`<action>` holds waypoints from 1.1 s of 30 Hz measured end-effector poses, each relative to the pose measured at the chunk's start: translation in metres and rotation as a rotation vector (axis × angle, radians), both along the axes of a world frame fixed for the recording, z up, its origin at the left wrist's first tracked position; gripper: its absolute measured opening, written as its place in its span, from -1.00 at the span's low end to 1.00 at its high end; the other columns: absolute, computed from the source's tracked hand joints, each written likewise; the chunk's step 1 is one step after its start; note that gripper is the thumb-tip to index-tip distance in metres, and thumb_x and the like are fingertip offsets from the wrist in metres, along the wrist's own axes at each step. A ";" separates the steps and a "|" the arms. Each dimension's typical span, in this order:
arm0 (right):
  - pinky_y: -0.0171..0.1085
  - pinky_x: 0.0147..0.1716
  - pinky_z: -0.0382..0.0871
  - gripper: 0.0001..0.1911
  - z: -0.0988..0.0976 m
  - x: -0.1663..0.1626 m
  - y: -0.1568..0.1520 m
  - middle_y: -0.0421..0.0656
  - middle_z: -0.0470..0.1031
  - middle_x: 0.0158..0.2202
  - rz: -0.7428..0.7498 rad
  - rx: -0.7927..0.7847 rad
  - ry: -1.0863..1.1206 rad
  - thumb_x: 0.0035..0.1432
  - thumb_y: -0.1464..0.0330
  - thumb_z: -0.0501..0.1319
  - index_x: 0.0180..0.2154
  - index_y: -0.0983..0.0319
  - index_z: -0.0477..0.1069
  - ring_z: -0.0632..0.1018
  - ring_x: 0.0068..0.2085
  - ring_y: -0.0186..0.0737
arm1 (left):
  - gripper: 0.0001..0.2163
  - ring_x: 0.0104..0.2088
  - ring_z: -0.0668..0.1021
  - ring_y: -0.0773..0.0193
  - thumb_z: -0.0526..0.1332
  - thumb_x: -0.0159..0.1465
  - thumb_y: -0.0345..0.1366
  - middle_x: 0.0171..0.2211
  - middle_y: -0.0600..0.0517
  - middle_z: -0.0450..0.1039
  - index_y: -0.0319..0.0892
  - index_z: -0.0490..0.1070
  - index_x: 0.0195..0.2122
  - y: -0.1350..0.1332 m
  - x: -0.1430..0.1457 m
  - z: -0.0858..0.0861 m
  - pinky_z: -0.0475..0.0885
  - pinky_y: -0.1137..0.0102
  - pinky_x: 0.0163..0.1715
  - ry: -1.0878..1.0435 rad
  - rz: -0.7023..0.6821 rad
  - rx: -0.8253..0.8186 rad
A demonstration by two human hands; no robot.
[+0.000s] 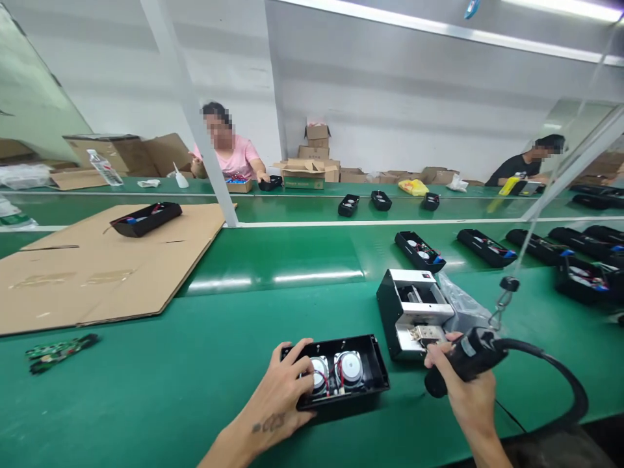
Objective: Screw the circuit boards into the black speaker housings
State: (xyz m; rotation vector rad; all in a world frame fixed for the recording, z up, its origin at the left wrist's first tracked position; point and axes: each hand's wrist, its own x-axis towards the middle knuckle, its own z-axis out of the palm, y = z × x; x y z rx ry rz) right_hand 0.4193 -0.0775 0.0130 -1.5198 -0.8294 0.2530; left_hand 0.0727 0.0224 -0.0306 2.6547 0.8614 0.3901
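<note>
My left hand (287, 383) grips the left end of a black speaker housing (375, 364), its fingers over the rim. Inside the housing sit two round silver speakers (349, 369) with red wires; the left one is partly covered by my fingers. My right hand (463, 383) is closed around a black electric screwdriver (475, 356), which hangs from a hook and cord. Its tip points left, towards a silver and black screw feeder (414, 315) behind it. A gap separates the screwdriver from the housing.
Several black housings (486, 248) line the belt at right. A cardboard sheet (141, 286) at left carries another housing (146, 219). A green circuit board (61, 352) lies near the left edge. Across the bench are a person in pink (238, 156) and a person in black (517, 168).
</note>
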 end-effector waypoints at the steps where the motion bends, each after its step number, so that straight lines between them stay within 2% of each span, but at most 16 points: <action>1: -0.03 -0.22 0.55 -0.57 -0.003 0.001 0.000 -0.31 0.50 -0.57 0.053 0.018 0.002 0.14 0.05 0.51 -0.16 0.13 0.42 0.55 -0.50 -0.12 | -0.68 0.46 0.35 -0.35 0.59 0.09 -0.30 -0.06 0.01 0.60 -0.07 0.52 -0.20 -0.004 -0.004 -0.001 0.10 -0.35 0.39 0.013 0.004 0.037; 4: -0.12 -0.43 0.48 -0.62 -0.009 0.004 0.003 -0.36 0.41 -0.62 0.159 0.033 0.018 0.24 0.11 0.47 -0.11 0.13 0.41 0.44 -0.61 -0.20 | -0.52 0.51 0.28 -0.40 0.52 0.16 -0.40 0.03 -0.02 0.59 0.00 0.46 0.07 -0.016 -0.001 0.006 -0.12 -0.57 0.43 0.076 0.013 0.105; 6: -0.16 -0.51 0.44 -0.63 -0.012 0.006 0.005 -0.34 0.41 -0.62 0.174 0.018 0.014 0.26 0.12 0.47 -0.08 0.17 0.44 0.43 -0.61 -0.21 | -0.44 0.52 0.25 -0.42 0.51 0.25 -0.34 0.06 -0.02 0.59 0.07 0.40 0.24 -0.024 0.012 0.014 -0.22 -0.63 0.42 0.102 0.001 0.153; 7: -0.16 -0.51 0.44 -0.63 -0.013 0.006 0.005 -0.33 0.42 -0.62 0.174 0.011 0.012 0.26 0.12 0.46 -0.08 0.18 0.46 0.44 -0.60 -0.20 | -0.43 0.51 0.27 -0.43 0.53 0.28 -0.24 0.04 -0.02 0.60 0.08 0.38 0.27 -0.027 0.020 0.016 -0.20 -0.64 0.42 0.112 -0.006 0.173; 9: -0.17 -0.51 0.43 -0.64 -0.015 0.006 0.005 -0.33 0.42 -0.61 0.177 0.008 0.020 0.26 0.12 0.46 -0.07 0.20 0.49 0.44 -0.59 -0.21 | -0.41 0.43 0.40 -0.42 0.56 0.25 0.01 -0.05 -0.03 0.64 0.02 0.44 0.23 -0.033 0.036 0.014 -0.08 -0.60 0.44 0.119 -0.021 0.207; 11: -0.18 -0.49 0.44 -0.65 -0.017 0.005 0.002 -0.34 0.40 -0.60 0.160 0.017 0.032 0.27 0.13 0.45 -0.07 0.19 0.49 0.44 -0.58 -0.22 | -0.40 0.29 0.57 -0.28 0.55 0.21 0.16 -0.14 -0.01 0.65 -0.05 0.51 0.13 -0.038 0.050 0.005 0.07 -0.47 0.47 0.100 0.004 0.247; 14: -0.11 -0.34 0.52 -0.70 -0.020 0.002 -0.005 -0.29 0.48 -0.55 0.108 0.024 0.014 0.24 0.15 0.45 -0.13 0.17 0.50 0.52 -0.50 -0.16 | -0.61 0.06 0.68 0.00 0.51 0.31 0.07 -0.21 0.07 0.64 -0.08 0.54 -0.05 -0.045 0.062 -0.015 0.11 -0.25 0.53 -0.005 0.090 0.360; 16: -0.06 -0.20 0.54 -0.73 -0.023 0.000 -0.009 -0.23 0.54 -0.51 0.071 0.035 -0.010 0.23 0.14 0.46 -0.23 0.16 0.51 0.59 -0.42 -0.10 | -0.75 0.00 0.67 0.07 0.44 0.40 -0.03 -0.27 0.12 0.59 -0.07 0.52 -0.16 -0.048 0.064 -0.026 0.02 -0.19 0.56 -0.092 0.136 0.429; 18: -0.07 -0.22 0.53 -0.71 -0.023 0.000 -0.009 -0.25 0.52 -0.55 0.059 0.059 0.019 0.23 0.13 0.47 -0.27 0.16 0.48 0.57 -0.45 -0.13 | -0.79 0.00 0.65 0.08 0.36 0.47 -0.06 -0.31 0.14 0.55 -0.06 0.50 -0.21 -0.050 0.066 -0.032 -0.07 -0.15 0.57 -0.150 0.162 0.468; 20: -0.16 -0.39 0.46 -0.68 -0.014 0.002 -0.006 -0.33 0.44 -0.62 0.067 0.091 0.118 0.21 0.14 0.49 -0.22 0.17 0.46 0.47 -0.57 -0.24 | -0.79 0.00 0.64 0.09 0.30 0.50 -0.07 -0.32 0.15 0.53 -0.06 0.49 -0.22 -0.051 0.066 -0.033 -0.11 -0.10 0.57 -0.176 0.174 0.485; 22: -0.26 -0.53 0.33 -0.62 0.005 0.005 -0.002 -0.39 0.39 -0.64 0.069 0.188 0.241 0.16 0.18 0.55 -0.18 0.17 0.43 0.39 -0.63 -0.32 | -0.78 -0.01 0.63 0.11 0.28 0.51 -0.07 -0.32 0.16 0.53 -0.05 0.48 -0.23 -0.051 0.068 -0.032 -0.12 -0.08 0.57 -0.185 0.176 0.485; 25: -0.31 -0.55 0.32 -0.56 0.044 0.009 0.009 -0.44 0.36 -0.63 0.019 0.451 0.303 0.08 0.26 0.58 -0.11 0.14 0.42 0.38 -0.62 -0.35 | -0.75 -0.05 0.63 0.11 0.34 0.47 -0.04 -0.32 0.16 0.53 -0.06 0.47 -0.27 -0.049 0.072 -0.029 -0.06 -0.11 0.55 -0.175 0.195 0.471; 27: -0.30 -0.53 0.35 -0.50 0.062 0.011 0.018 -0.46 0.37 -0.64 -0.004 0.555 0.257 0.06 0.29 0.58 -0.04 0.12 0.41 0.37 -0.62 -0.34 | -0.72 -0.06 0.63 0.10 0.38 0.43 -0.01 -0.32 0.15 0.55 -0.07 0.47 -0.28 -0.047 0.076 -0.027 -0.01 -0.15 0.53 -0.158 0.216 0.462; 29: -0.27 -0.50 0.37 -0.50 0.068 0.012 0.029 -0.45 0.41 -0.64 -0.023 0.534 0.192 0.07 0.27 0.58 -0.06 0.13 0.40 0.39 -0.62 -0.33 | -0.71 -0.04 0.63 0.08 0.41 0.41 0.01 -0.30 0.14 0.58 -0.07 0.49 -0.27 -0.047 0.078 -0.026 0.01 -0.17 0.51 -0.153 0.243 0.452; 33: -0.21 -0.47 0.38 -0.57 0.056 0.017 0.047 -0.38 0.46 -0.62 -0.031 0.337 0.063 0.12 0.15 0.57 -0.20 0.17 0.40 0.44 -0.62 -0.30 | -0.69 -0.01 0.64 0.05 0.43 0.38 0.03 -0.32 0.15 0.60 -0.06 0.48 -0.30 -0.051 0.080 -0.027 -0.06 -0.20 0.51 -0.186 0.279 0.441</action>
